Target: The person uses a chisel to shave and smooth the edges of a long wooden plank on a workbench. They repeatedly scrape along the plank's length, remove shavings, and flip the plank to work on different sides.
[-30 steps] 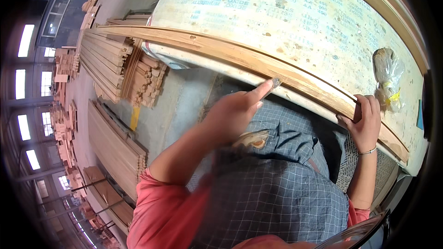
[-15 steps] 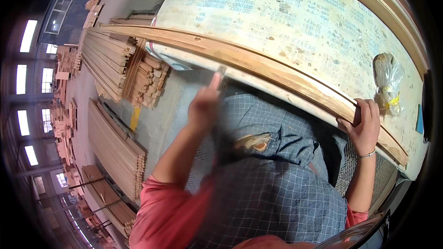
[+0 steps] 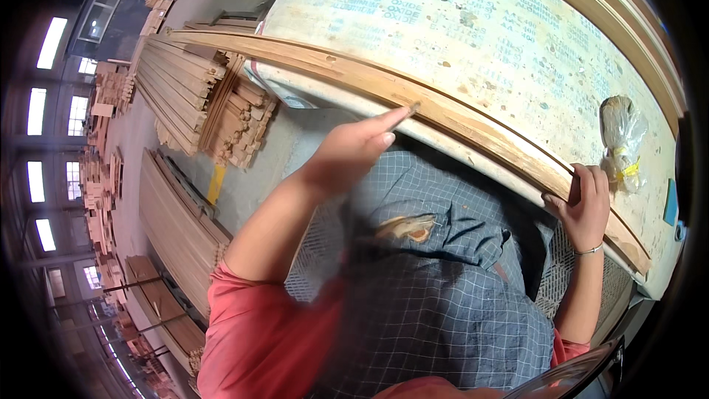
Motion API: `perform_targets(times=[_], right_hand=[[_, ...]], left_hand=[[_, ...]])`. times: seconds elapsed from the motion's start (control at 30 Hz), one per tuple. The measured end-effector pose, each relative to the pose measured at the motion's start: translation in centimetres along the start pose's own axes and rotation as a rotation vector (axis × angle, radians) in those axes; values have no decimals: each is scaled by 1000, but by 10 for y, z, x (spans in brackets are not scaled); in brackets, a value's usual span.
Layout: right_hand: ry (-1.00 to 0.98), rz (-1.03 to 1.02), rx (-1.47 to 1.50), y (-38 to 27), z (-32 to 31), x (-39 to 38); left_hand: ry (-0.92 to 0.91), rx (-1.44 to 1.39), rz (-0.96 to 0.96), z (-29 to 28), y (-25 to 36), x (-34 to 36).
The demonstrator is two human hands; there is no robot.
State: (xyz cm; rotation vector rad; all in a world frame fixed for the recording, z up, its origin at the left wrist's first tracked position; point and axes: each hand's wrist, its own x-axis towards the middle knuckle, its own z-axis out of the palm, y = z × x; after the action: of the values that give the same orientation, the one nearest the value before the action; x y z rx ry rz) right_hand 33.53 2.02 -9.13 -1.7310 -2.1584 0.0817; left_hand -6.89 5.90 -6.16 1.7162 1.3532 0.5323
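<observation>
A long wooden moulding strip (image 3: 354,77) runs along the near edge of the covered worktable, with a small hole and rough patches in its face. My left hand (image 3: 351,149) pinches a small, flat grey blade-like tool (image 3: 406,113), whose tip touches or nearly touches the strip around its middle. Most of the tool is hidden in the fingers, so its exact kind is unclear. Toward the right end, my right hand (image 3: 588,199) wraps round the strip, fingers over the top edge and thumb on the near side.
Printed, stained paper covers the worktable (image 3: 443,22). On it lie a clear plastic bag (image 3: 622,137) tied in yellow, with brown contents, and a blue piece (image 3: 670,202). More strips (image 3: 613,15) line the far edge. Stacked timber (image 3: 177,92) stands on the floor at left.
My left hand has swung right and slightly up, bringing the blade-like tool to the middle of the strip. My right hand keeps its hold. The view has shifted slightly.
</observation>
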Motion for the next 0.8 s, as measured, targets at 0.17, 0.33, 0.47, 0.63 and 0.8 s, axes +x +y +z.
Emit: perform_targets(times=[0.17, 0.33, 0.47, 0.63, 0.8], right_hand=[[-47, 8, 19, 24, -11, -9], [-57, 72, 35, 58, -19, -30], [-43, 77, 55, 58, -15, -28], [-46, 87, 30, 58, -16, -31], [-46, 104, 6, 61, -14, -33]], left_hand=[[500, 104, -68, -25, -58, -8], [666, 348, -144, -58, -76, 6], [705, 452, -72, -34, -100, 10], [501, 622, -142, -18, -123, -24], [671, 98, -341, -60, -88, -11]])
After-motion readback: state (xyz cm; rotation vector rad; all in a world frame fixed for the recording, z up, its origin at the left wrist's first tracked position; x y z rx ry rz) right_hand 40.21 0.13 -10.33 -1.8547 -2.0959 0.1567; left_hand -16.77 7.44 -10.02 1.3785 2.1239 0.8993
